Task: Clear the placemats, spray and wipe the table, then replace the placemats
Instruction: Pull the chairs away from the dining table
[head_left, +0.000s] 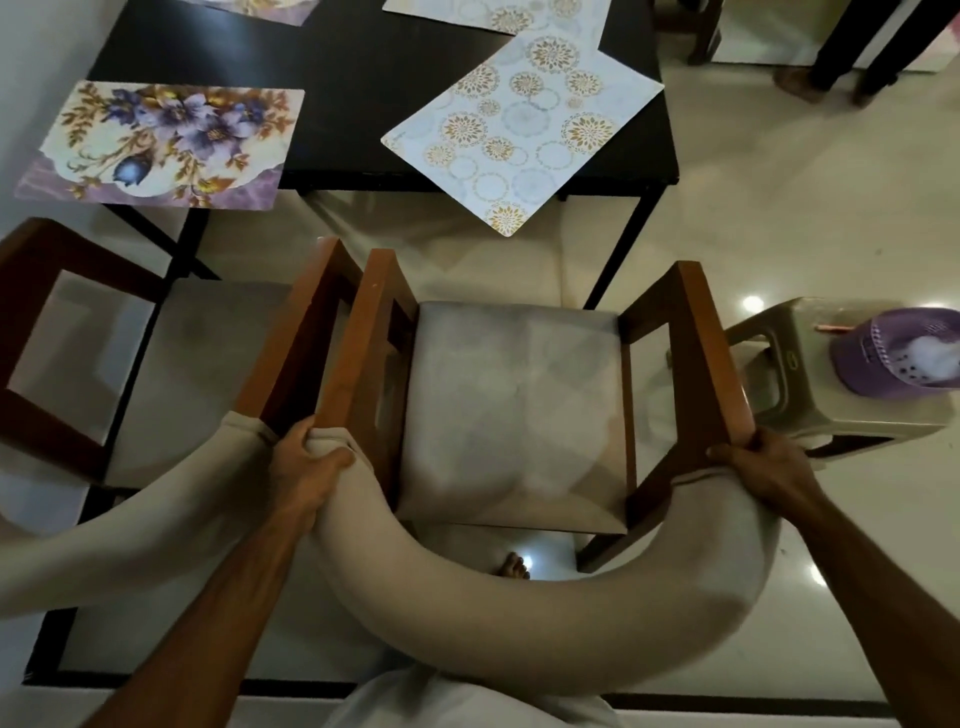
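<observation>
Head view: a look straight down over a chair pulled back from a dark counter.
Left hand (306, 462): fingers and thumb curled round the padded backrest (519, 618) of the chair, at its left end where it meets the wooden arm.
Right hand (763, 465): gripping the right end of the same backrest, fingers wrapped over the top of the right wooden arm.
Chair (514, 405): centre of the frame, grey seat cushion, brown wooden arms, curved beige backrest sweeping across the lower middle.
Second chair (130, 364): left of the frame, just beside the first, its seat partly under the counter.
Counter (337, 104): black top across the upper part of the frame, thin black legs reaching the pale glossy floor.
Floral placemat (161, 145): upper left, purple flowers, lying flat and overhanging the counter's near left corner.
Circle-patterned placemat (519, 130): upper centre-right, turned at an angle, one corner hanging over the counter's near edge.
Further placemats: another circle-patterned one (493, 13) at the top edge, touching the angled one, and a purple one (260, 8) cut off at the top left.
Stool (810, 384): right edge, beige plastic, near the chair's right arm.
Purple basket (904, 353): resting on the stool, something white inside that cannot be made out.
</observation>
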